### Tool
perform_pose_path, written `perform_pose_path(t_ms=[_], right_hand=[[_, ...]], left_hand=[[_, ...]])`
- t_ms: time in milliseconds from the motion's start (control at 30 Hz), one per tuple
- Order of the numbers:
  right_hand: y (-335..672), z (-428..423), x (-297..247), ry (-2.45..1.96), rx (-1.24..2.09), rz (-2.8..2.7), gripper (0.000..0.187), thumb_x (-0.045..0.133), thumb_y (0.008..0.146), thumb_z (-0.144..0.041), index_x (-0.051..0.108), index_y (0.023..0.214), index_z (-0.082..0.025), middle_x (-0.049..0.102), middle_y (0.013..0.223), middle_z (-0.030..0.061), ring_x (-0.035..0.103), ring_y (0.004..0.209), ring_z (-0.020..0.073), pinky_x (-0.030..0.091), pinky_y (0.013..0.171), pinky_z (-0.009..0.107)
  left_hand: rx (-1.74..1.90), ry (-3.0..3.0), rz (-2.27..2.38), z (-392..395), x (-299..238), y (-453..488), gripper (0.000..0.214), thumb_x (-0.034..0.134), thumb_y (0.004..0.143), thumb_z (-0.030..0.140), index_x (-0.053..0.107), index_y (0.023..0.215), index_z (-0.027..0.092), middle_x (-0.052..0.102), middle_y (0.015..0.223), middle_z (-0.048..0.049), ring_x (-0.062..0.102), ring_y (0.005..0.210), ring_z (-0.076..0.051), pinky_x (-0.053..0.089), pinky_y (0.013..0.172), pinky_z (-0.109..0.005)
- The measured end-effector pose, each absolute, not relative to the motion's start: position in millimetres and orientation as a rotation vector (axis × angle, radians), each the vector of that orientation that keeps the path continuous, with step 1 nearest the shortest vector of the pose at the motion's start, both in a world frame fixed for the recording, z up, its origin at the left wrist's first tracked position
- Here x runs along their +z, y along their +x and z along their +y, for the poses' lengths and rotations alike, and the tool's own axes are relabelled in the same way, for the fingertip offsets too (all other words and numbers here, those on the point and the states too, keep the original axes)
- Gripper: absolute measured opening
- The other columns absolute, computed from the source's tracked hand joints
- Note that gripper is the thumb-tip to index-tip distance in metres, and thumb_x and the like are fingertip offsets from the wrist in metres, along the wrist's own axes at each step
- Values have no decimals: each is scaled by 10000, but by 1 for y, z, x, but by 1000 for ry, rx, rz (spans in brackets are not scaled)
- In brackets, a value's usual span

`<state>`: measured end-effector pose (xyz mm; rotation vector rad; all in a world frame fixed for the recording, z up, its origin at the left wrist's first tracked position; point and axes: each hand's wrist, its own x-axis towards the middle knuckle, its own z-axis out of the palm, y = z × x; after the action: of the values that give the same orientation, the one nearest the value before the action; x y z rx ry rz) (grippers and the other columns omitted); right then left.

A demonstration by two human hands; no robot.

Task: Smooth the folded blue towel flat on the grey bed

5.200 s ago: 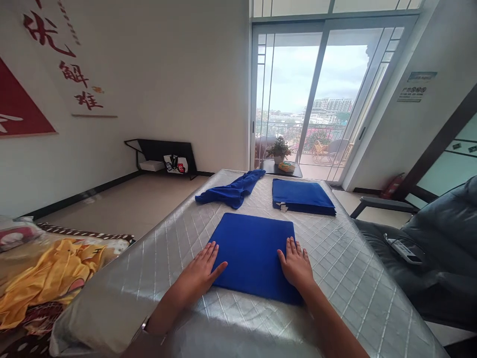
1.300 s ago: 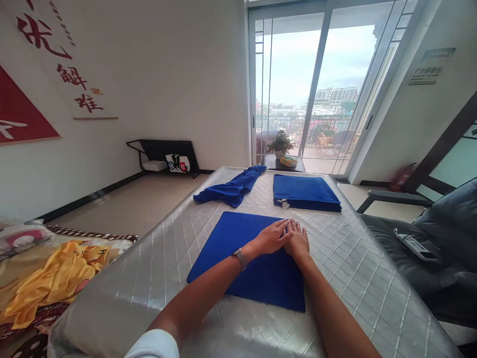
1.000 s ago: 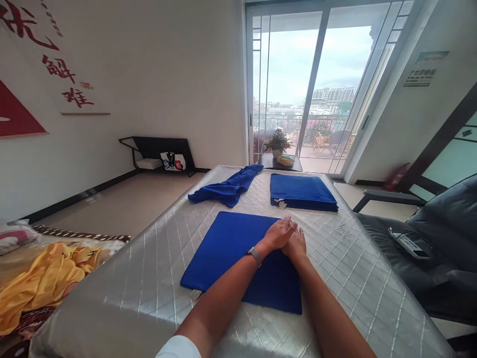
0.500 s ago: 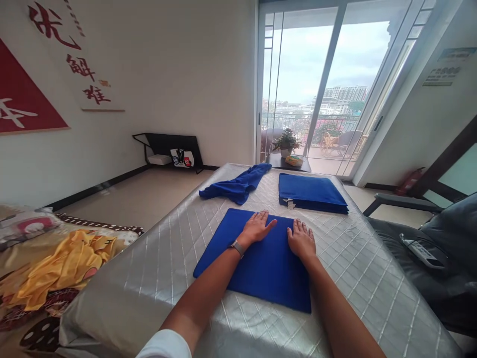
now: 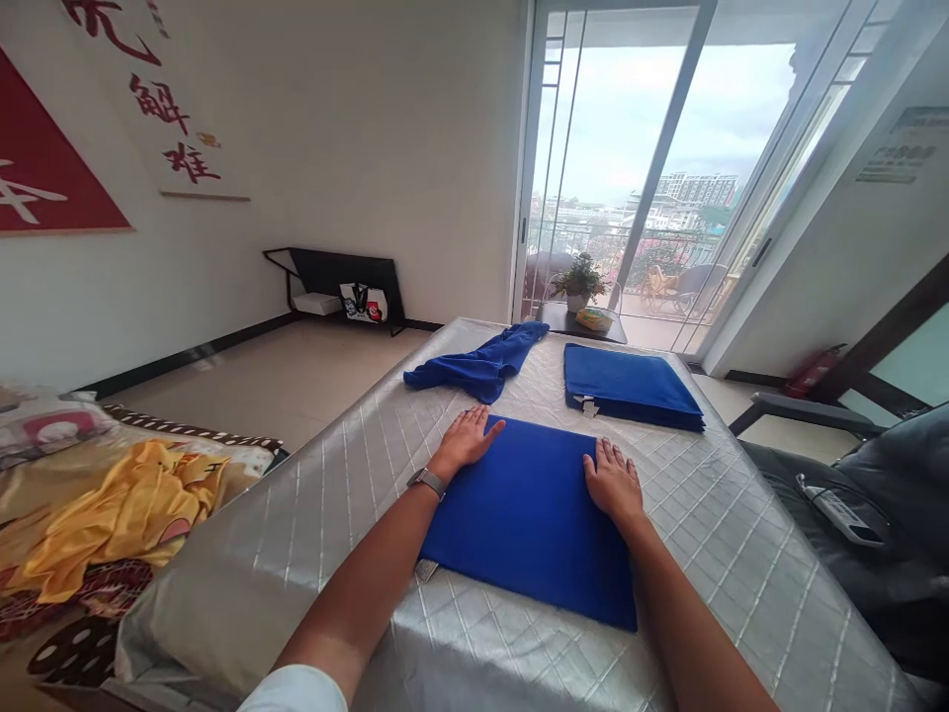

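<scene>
A folded blue cloth (image 5: 530, 524) lies flat in front of me, a small pale label poking out at its near left corner. My left hand (image 5: 467, 440) rests palm down on its far left corner, fingers stretched out. On the far right corner lies my right hand (image 5: 614, 477), also flat and open. Beyond them, a stack of folded blue cloths (image 5: 630, 384) with white labels sits to the right. A loose, crumpled blue cloth (image 5: 478, 366) is spread to the left of that stack.
Everything blue lies on a silver quilted mattress (image 5: 326, 524). Yellow clothing (image 5: 126, 514) is heaped at left. A black chair (image 5: 875, 485) with a power strip (image 5: 841, 512) stands at right. A plant (image 5: 579, 282) is on a small table before the glass door.
My left hand has slid left to the cloth's far left corner. My right hand has stayed at the right corner. The cloth's left side now looks straighter, and a label shows.
</scene>
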<state>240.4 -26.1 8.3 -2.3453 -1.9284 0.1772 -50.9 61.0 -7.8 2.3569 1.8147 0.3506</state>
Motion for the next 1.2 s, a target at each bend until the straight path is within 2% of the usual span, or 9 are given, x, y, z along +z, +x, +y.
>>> perform_pose_path(t_ms=[200, 667, 1067, 1200], right_hand=[[240, -27, 9, -2356, 163, -1945, 658, 135, 1013, -434, 184, 1593, -127, 166, 1659, 49, 145, 1519, 203, 89, 1227, 412], [241, -34, 11, -2312, 91, -1984, 630, 147, 1025, -392, 222, 1582, -108, 192, 1652, 58, 172, 1514, 210, 117, 1225, 413], [235, -46, 13, -2357, 253, -1990, 673, 144, 1013, -443, 143, 1594, -104, 108, 1666, 62, 95, 1527, 211, 70, 1227, 421], [234, -44, 12, -2351, 279, -1968, 678, 129, 1009, -449, 128, 1596, -108, 82, 1669, 58, 68, 1530, 201, 51, 1227, 420]], left_hand=[[361, 2313, 1859, 66, -13, -65, 827, 96, 1002, 633, 281, 1543, 36, 242, 1621, -152, 194, 1509, -247, 133, 1236, -406], [418, 2365, 1882, 68, -19, -66, 796, 128, 1003, 637, 338, 1531, 80, 310, 1598, -149, 255, 1491, -254, 161, 1230, -404], [436, 2312, 2023, 64, -16, -74, 772, 192, 1016, 594, 351, 1512, 25, 344, 1564, -220, 290, 1475, -298, 216, 1211, -457], [425, 2345, 2000, 52, 3, -73, 747, 223, 1028, 563, 341, 1509, 4, 316, 1575, -224, 255, 1487, -286, 188, 1222, -431]])
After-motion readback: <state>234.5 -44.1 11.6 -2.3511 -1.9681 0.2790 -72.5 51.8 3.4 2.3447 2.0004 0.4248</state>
